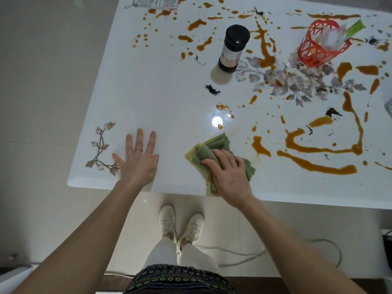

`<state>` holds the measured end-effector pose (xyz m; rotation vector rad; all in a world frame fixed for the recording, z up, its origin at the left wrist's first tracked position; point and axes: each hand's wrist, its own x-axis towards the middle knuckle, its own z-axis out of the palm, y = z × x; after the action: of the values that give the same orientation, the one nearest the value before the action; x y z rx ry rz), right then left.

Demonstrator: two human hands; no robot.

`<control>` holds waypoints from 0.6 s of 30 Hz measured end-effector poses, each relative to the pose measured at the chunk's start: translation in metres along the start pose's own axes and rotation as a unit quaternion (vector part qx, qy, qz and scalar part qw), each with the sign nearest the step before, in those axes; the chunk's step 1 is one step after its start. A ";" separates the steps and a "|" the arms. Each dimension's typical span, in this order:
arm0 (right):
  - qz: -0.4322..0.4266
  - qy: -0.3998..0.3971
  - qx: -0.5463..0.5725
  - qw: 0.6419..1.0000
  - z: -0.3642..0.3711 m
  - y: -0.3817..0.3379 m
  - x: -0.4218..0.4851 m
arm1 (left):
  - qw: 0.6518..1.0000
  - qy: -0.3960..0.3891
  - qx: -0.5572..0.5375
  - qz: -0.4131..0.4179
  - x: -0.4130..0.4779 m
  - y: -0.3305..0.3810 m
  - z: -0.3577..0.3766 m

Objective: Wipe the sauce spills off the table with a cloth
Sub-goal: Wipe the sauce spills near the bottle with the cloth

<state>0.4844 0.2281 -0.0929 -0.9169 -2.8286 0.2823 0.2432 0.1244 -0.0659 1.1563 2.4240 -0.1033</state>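
A glossy white table (169,98) with printed flowers carries brown-orange sauce spills (318,166) over its far and right parts, in streaks, blobs and drops. A crumpled green and yellow cloth (214,145) lies near the front edge, and my right hand (229,172) presses down on it with fingers curled over the folds. My left hand (137,160) lies flat on the bare table to the left, fingers spread, holding nothing. The nearest spills are a blob just right of the cloth and small drops beyond it.
A dark bottle (232,47) stands upright mid-table. A red lattice basket (320,43) holding wrappers sits at the far right. Dark scraps (212,89) lie among the spills. A printed paper (157,2) lies at the far edge. Below the front edge are my shoes and a floor cable (297,253).
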 end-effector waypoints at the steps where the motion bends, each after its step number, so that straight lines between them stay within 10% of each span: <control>1: -0.004 -0.002 -0.016 1.000 -0.003 0.016 0.004 | 1.000 0.001 0.001 0.000 0.000 0.001 0.000; 8: 0.229 0.062 -0.003 0.971 -0.003 0.009 0.026 | 1.000 -0.002 0.006 0.001 0.000 0.001 0.000; 15: 0.020 0.007 -0.050 0.999 0.005 -0.019 0.034 | 1.000 -0.005 0.004 -0.003 0.001 0.003 -0.003; 18: 0.073 -0.003 -0.071 0.995 -0.002 0.025 0.044 | 1.000 -0.008 0.007 -0.003 0.001 0.002 -0.004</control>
<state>0.4642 0.2745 -0.0926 -1.1554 -2.8213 0.1000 0.2431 0.1273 -0.0621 1.1513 2.4170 -0.1319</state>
